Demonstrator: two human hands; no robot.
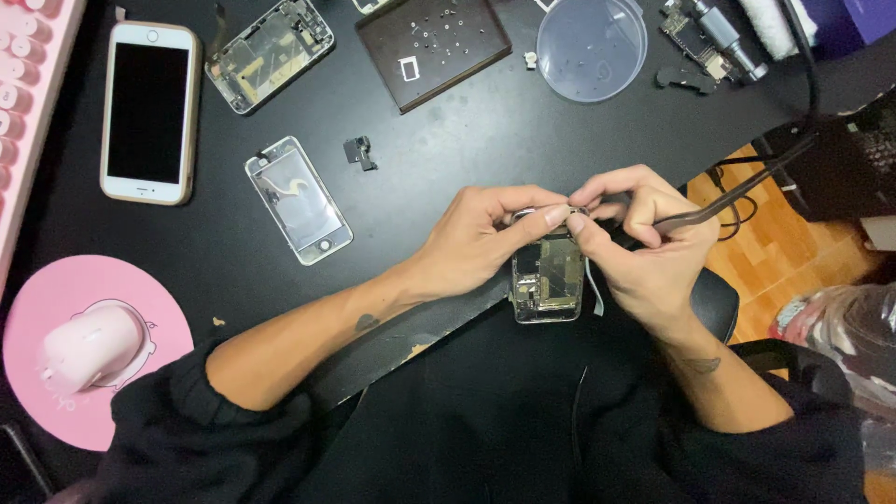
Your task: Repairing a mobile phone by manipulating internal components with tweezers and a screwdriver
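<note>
An opened phone body [547,276] with exposed circuitry is held over the black desk's front edge. My left hand [482,235] grips its top left corner, thumb and fingers pinched at the upper rim. My right hand [642,241] pinches the same top edge with thumb and forefinger and also holds black tweezers [737,191], which stick out to the right, away from the phone.
On the black desk [439,149] lie a whole white phone [149,112], a stripped phone frame [271,51], a detached screen panel [299,200], a small black part [359,151], a dark screw mat [434,45] and a clear round dish [592,47]. A pink mouse [86,348] sits on a pink pad at left.
</note>
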